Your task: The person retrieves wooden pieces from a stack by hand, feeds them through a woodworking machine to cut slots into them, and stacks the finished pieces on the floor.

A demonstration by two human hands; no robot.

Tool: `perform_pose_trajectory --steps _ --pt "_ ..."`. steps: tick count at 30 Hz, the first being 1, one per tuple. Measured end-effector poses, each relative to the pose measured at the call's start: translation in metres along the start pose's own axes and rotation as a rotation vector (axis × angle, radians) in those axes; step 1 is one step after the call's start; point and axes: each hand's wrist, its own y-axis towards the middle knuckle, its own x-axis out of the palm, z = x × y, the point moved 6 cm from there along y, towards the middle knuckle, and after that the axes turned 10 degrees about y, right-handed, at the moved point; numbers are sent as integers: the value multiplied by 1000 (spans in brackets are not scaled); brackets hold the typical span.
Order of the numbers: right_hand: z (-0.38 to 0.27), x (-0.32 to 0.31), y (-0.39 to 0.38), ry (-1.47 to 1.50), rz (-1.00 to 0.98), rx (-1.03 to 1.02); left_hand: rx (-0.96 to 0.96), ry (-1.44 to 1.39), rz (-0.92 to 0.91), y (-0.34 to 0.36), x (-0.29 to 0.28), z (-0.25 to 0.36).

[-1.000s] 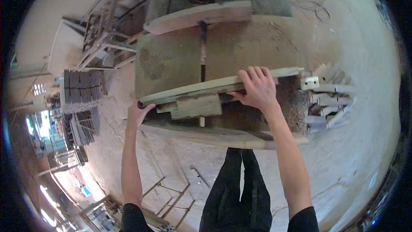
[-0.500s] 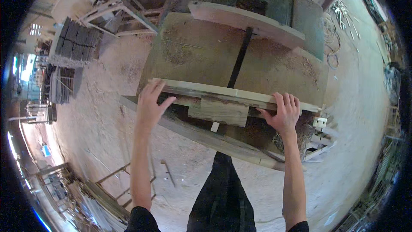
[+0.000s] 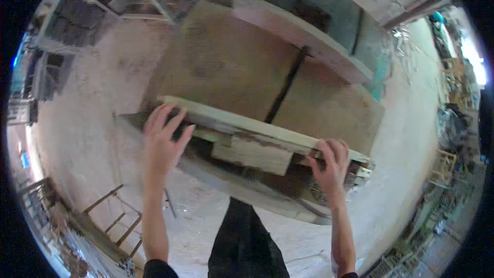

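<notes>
2 hands on the plank (image 3: 247,120)! It slants across the table's (image 3: 221,46) near side, just beyond a wooden block (image 3: 253,155). Left hand (image 3: 163,136), fingers spread at the left end, grip impossible to tell; right hand (image 3: 332,167) curls round near the right end.

Our left forearm (image 3: 156,211) rises to the left of our legs (image 3: 247,247), our right forearm (image 3: 341,231) to their right. Beyond the legs and to their left, our left hand (image 3: 167,131) shows its back, fingers spread and bent, thumb well apart. Beyond the legs and to their right, our right hand (image 3: 332,167) curls more, fingers close together, thumb apart.
</notes>
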Motion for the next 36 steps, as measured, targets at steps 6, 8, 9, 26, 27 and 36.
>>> perform_pose_trajectory --steps 6,8,9,26,27,36 --pt "-6 1 -4 83 -32 -33 -13 66 -13 -2 -3 -6" --pt "1 -2 -7 125 -54 -109 3 72 -36 -1 4 -4" --pt "4 -4 -7 149 -50 -93 2 101 -50 0 6 -4" --pt "13 6 8 111 27 98 4 34 -92 -4 12 -12" --pt "14 8 8 76 74 61 -19 2 -97 -4 12 -11" --pt "22 9 4 16 77 34 -169 118 -398 43 25 -49"
